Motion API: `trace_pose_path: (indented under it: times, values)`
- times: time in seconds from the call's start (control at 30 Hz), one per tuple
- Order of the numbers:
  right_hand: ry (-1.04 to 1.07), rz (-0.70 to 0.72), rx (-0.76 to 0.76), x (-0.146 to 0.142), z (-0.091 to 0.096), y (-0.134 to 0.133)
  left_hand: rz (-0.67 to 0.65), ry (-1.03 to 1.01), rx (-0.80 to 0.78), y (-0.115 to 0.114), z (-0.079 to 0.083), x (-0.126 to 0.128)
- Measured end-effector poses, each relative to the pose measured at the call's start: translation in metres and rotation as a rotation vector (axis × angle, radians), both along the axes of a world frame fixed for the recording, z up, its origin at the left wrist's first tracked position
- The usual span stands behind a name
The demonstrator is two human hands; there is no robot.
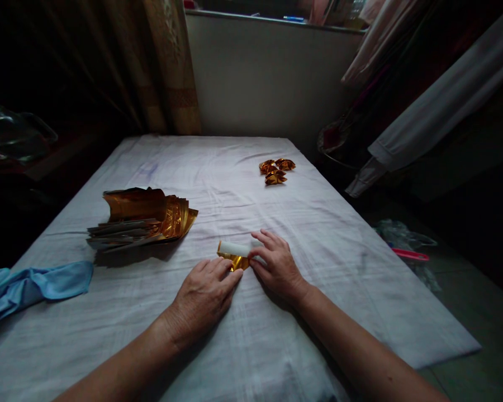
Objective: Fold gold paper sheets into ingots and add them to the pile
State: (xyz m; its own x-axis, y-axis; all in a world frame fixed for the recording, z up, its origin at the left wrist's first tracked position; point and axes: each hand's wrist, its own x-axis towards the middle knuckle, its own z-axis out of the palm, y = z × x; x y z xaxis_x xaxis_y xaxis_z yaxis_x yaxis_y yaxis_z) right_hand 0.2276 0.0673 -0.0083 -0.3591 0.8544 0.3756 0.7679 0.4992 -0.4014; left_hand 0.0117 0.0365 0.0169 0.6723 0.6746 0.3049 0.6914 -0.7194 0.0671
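A small sheet of gold foil paper [240, 263] lies on the white-covered table in front of me, partly folded, with a pale strip along its far side. My left hand [203, 291] rests at its near left edge, fingers together and pressed down on the foil. At the right end, my right hand [280, 267] grips the paper between thumb and fingers, the other fingers bent over the pale strip. Fingers cover both ends of the sheet. Left of it sits a loose stack of gold foil sheets [136, 206], curled and fanned out. Three folded gold foil pieces [275, 177] are grouped at the far right.
The table's white cloth [218, 167] is wrinkled. A blue cloth [54, 282] lies at the left edge. Beyond stand a curtain [167, 67] and a pale wall [268, 78]. Clothes [436, 111] hang at the right, above plastic bags and a red-handled item [409, 254] on the floor.
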Motion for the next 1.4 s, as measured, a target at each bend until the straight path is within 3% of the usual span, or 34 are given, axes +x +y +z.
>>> trace_pose_path:
  times: [0.1,0.3,0.47,0.57,0.73,0.93,1.07,1.2,1.4]
  values:
    - [-0.068,0.051,0.101,-0.004,0.005,-0.01,0.014,0.002,-0.019,0.001,0.002,0.002]
    - [-0.138,0.116,0.037,-0.01,0.011,-0.021,0.003,-0.043,-0.053,0.008,-0.001,-0.003]
    - [-0.123,0.124,0.02,-0.009,0.011,-0.021,0.01,-0.151,-0.068,0.026,-0.008,-0.023]
    - [-0.104,0.127,0.013,-0.008,0.01,-0.02,0.021,-0.077,0.029,0.039,-0.006,-0.034]
    - [-0.066,0.128,-0.009,-0.008,0.01,-0.02,-0.096,0.083,0.097,0.054,0.002,-0.036]
    - [-0.043,0.105,-0.031,-0.008,0.011,-0.019,-0.18,0.222,0.144,0.062,0.005,-0.03]
    - [-0.021,0.081,-0.018,-0.008,0.007,-0.018,-0.22,0.203,0.215,0.063,0.0,-0.03]
    - [-0.023,0.038,0.01,-0.008,0.003,-0.016,-0.168,0.117,0.239,0.06,-0.007,-0.025]
    - [-0.02,0.001,0.014,-0.006,0.002,-0.015,0.017,-0.065,0.003,0.044,-0.01,-0.018]
